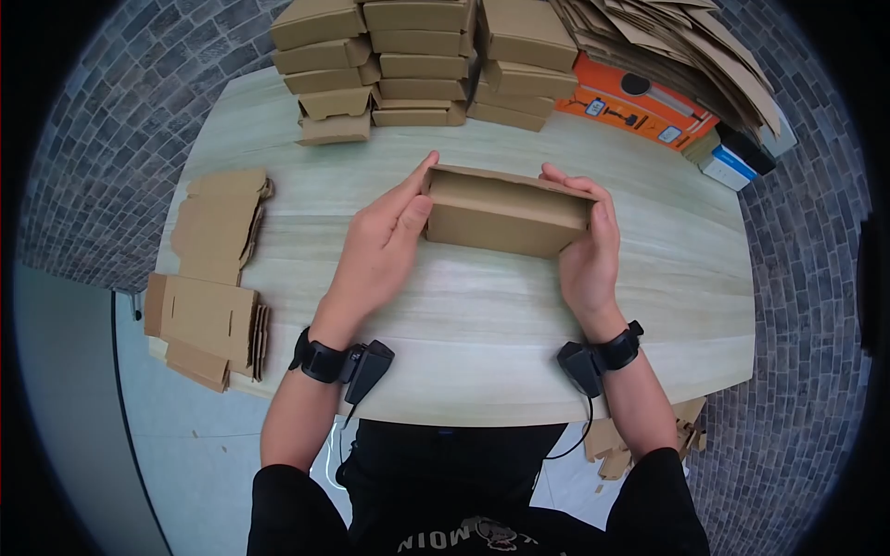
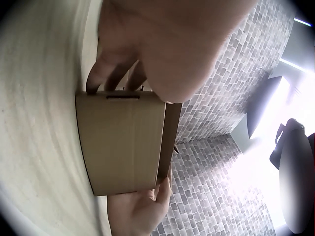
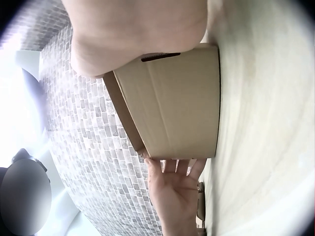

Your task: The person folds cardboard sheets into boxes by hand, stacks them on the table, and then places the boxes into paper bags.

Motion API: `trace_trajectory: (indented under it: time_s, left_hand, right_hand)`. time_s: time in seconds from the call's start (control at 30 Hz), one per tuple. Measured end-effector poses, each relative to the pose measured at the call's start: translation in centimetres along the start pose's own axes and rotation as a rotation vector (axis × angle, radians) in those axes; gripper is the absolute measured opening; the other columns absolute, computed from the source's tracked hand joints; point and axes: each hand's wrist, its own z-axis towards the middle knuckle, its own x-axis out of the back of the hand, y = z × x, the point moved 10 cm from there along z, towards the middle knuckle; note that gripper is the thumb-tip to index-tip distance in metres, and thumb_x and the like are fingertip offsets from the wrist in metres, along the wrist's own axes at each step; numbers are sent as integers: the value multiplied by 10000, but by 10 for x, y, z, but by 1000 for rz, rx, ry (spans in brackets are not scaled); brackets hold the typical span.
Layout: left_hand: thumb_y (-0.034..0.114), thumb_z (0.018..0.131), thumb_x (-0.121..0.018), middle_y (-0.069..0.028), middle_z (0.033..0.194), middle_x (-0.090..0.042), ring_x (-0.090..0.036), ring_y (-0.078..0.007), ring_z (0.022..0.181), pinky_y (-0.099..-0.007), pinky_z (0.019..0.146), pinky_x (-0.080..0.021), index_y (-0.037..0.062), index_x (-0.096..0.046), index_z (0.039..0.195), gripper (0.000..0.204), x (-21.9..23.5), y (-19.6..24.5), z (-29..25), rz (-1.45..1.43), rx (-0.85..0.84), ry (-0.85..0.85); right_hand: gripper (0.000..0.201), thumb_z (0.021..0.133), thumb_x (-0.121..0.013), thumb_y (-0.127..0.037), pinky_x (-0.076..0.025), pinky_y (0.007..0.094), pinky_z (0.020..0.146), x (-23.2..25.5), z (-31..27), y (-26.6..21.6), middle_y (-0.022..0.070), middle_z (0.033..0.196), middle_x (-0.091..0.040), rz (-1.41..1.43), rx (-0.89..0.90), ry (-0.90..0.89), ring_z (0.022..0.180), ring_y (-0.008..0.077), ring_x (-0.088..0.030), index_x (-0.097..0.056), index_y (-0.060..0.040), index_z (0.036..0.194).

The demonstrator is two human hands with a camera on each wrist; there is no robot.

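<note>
An open-topped cardboard box [image 1: 505, 227] sits on the table between the two hands, its hollow facing up. My left hand [image 1: 380, 246] presses on the box's left end, fingers straight along it and thumb near the top corner. The right hand [image 1: 593, 264] grips the other end, with fingers bent round the far corner and the thumb at the rim. In the left wrist view, a narrow slot [image 2: 123, 98] shows near the box's left end. Another slot [image 3: 160, 57] lies beside the right hand in the right wrist view.
Folded boxes [image 1: 417, 67] stand in stacks along the table's back edge. Flat cardboard sheets [image 1: 677, 46] lie over an orange box [image 1: 630, 107] at the back right. Unfolded cardboard blanks [image 1: 209, 315] rest at the left edge. Cardboard scraps [image 1: 607, 449] lie on the floor.
</note>
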Motion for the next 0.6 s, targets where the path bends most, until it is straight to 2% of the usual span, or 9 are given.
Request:
trace_trajectory:
  time_s: [0.07, 0.17, 0.3, 0.5, 0.57, 0.6]
  left_hand:
    - [183, 1011, -536, -117, 1143, -655, -577, -116, 1015, -248, 939, -431, 75, -477, 1433, 440, -1, -13, 1, -188, 70, -18]
    - [156, 991, -566, -90, 1166, -658, -581, -113, 1037, -256, 949, -434, 91, -508, 1417, 435, 2, -15, 4, -334, 43, -16]
    - [116, 972, -583, -70, 1181, -653, -588, -129, 1056, -270, 952, -446, 102, -536, 1399, 430, 4, -12, 4, -322, 28, -7]
    - [50, 947, -579, -106, 1199, -654, -615, -169, 1037, -290, 916, -479, 81, -545, 1379, 435, 6, 11, 2, -43, -176, 36]
    - [38, 947, -571, -133, 1193, -653, -626, -187, 993, -288, 889, -487, 75, -539, 1381, 436, 0, -5, 1, -133, 25, 10]
    - [38, 947, -571, -133, 1193, -653, -626, -187, 993, -288, 889, -487, 75, -539, 1381, 436, -1, -4, 2, -133, 23, 9]
  right_hand:
    - [398, 1016, -414, -336, -314, 401, 1112, -1, 1, -3, 214, 1422, -481, 19, -17, -7, 1298, 278, -463, -492, -26, 1252]
    - [376, 1001, -400, -313, -316, 421, 1114, -3, 1, -3, 231, 1429, -468, 47, -55, -24, 1307, 298, -453, -489, -51, 1256]
    - [365, 983, -388, -306, -317, 442, 1117, -3, 1, 0, 249, 1447, -439, 67, -93, -60, 1321, 325, -438, -486, -84, 1256]
    - [372, 968, -407, -328, -320, 447, 1116, -1, 2, 1, 253, 1446, -437, 123, -115, -63, 1318, 333, -439, -495, -90, 1239]
    - [373, 982, -396, -341, -321, 446, 1115, 1, 3, 1, 253, 1442, -441, 105, -95, -76, 1316, 330, -443, -497, -90, 1239]
    - [376, 996, -384, -353, -322, 444, 1115, 0, 3, 0, 254, 1438, -444, 87, -78, -90, 1313, 327, -446, -499, -91, 1239]
